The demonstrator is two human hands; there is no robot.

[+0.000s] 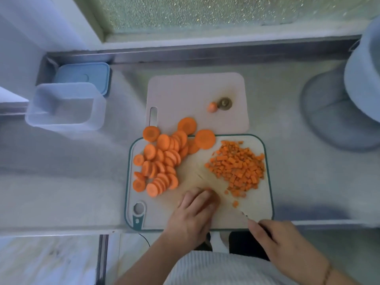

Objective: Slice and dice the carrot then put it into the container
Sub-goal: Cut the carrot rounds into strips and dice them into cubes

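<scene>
On the near board [261, 210], under the left hand [195, 208], a few carrot slices [207, 190] are being pinned by curled fingers, only an orange edge showing past the fingertips. The right hand [281, 241] is gripping the knife [244, 215], whose blade is running up and left from that hand toward the pinned slices, blurred so its tip is hard to place. The next cut, I judge, turns on this: the slices are lying just left of the blade line, with the left hand nearest them. Dice [238, 167] are piling to the right, uncut rounds [158, 163] to the left, spilling onto a second board [195, 89] behind. The container [65, 105] is standing open, well apart, far left on the surface [308, 182].
</scene>
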